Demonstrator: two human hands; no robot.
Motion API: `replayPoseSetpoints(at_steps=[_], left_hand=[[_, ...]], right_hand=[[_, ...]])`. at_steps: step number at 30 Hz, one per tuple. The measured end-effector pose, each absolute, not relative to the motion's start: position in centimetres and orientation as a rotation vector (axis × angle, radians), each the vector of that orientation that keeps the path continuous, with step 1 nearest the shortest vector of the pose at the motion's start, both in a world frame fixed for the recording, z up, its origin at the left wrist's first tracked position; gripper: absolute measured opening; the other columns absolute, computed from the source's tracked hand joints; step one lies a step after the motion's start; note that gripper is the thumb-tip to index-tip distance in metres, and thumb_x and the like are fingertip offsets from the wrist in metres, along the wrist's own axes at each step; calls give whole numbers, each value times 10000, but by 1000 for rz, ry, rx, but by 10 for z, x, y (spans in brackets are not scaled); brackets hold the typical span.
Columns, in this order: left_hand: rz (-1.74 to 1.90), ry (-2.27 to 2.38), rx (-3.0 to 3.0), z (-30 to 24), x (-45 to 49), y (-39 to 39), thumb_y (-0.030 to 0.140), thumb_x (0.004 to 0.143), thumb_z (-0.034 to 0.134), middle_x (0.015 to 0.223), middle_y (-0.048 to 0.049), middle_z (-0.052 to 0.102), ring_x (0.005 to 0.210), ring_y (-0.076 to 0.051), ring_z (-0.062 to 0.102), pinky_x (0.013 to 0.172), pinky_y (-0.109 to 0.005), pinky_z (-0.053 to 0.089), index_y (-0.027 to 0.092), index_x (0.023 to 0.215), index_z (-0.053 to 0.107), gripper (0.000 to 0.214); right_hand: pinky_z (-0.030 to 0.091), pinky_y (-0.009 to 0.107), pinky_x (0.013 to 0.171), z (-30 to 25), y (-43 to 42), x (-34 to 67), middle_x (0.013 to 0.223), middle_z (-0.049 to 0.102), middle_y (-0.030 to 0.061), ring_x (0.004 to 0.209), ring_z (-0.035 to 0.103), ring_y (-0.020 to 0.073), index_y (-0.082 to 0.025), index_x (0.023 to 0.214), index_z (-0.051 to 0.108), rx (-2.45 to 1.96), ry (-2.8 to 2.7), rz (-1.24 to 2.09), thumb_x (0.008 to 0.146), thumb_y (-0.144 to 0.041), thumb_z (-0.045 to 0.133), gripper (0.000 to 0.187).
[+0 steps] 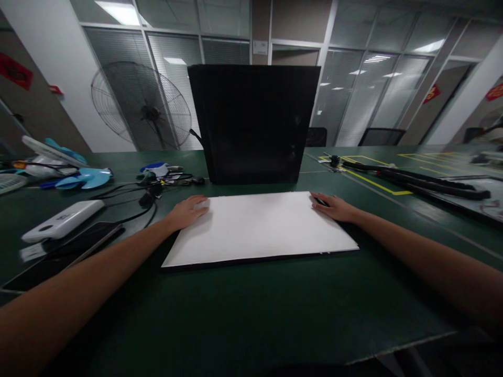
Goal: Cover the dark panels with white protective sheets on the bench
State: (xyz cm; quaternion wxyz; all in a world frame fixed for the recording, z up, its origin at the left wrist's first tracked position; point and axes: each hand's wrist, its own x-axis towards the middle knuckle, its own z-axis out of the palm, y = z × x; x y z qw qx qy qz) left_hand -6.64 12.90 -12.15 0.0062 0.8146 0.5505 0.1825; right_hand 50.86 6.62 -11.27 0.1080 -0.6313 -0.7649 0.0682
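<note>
A flat white sheet or board (259, 226) with a thin dark edge lies on the dark green table (243, 319) in front of me. My left hand (187, 210) rests at its far left corner, fingers stretched flat on the sheet's edge. My right hand (333, 206) lies at the far right corner, fingers flat over that edge. A small dark thing shows under the right fingertips; I cannot make it out. Neither hand grips anything.
A tall black box or bag (253, 123) stands just behind the sheet. To the left lie a white power bank (63, 220), a dark tablet (66, 254), tangled cables (151, 191) and blue fan blades (84, 178). Black rods (424, 183) and yellow tape lines lie at right. A standing fan (141, 104) is behind.
</note>
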Motion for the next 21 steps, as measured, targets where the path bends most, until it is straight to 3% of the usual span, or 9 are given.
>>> replayPoseSetpoints(at_steps=[5, 11, 14, 18, 21], left_hand=[[516, 1686, 2524, -119, -66, 125, 584, 908, 467, 1586, -99, 554, 1461, -304, 515, 1252, -434, 342, 193, 1453, 610, 686], [510, 1695, 2516, -123, -66, 127, 588, 901, 465, 1605, -107, 530, 1479, -303, 494, 1256, -435, 331, 196, 1472, 593, 704], [503, 1696, 2512, -123, -65, 128, 585, 902, 471, 1607, -107, 527, 1478, -306, 493, 1256, -441, 332, 198, 1475, 590, 701], [483, 1691, 2517, -120, -66, 127, 590, 914, 460, 1608, -118, 524, 1483, -303, 487, 1261, -425, 326, 175, 1487, 577, 717], [481, 1698, 2513, -119, -67, 126, 590, 915, 470, 1595, -119, 539, 1474, -317, 495, 1254, -432, 341, 171, 1485, 582, 716]], right_hand=[[164, 709, 1245, -115, 65, 509, 1682, 369, 123, 1575, 277, 378, -264, 1639, 374, -1877, -2291, 211, 980, -706, 346, 794], [158, 715, 1245, -115, 64, 509, 1684, 365, 129, 1569, 286, 391, -252, 1636, 380, -1858, -2291, 223, 984, -708, 344, 796], [201, 651, 1266, -112, 60, 509, 1688, 361, 128, 1562, 311, 375, -242, 1631, 397, -1814, -2296, 232, 984, -725, 343, 809], [212, 548, 1300, -101, 46, 504, 1721, 287, 129, 1583, 271, 343, -210, 1618, 436, -1628, -2350, 289, 944, -761, 466, 871], [174, 558, 1310, -87, 27, 489, 1745, 234, 83, 1606, 195, 342, -250, 1610, 463, -1479, -2448, 376, 909, -734, 594, 862]])
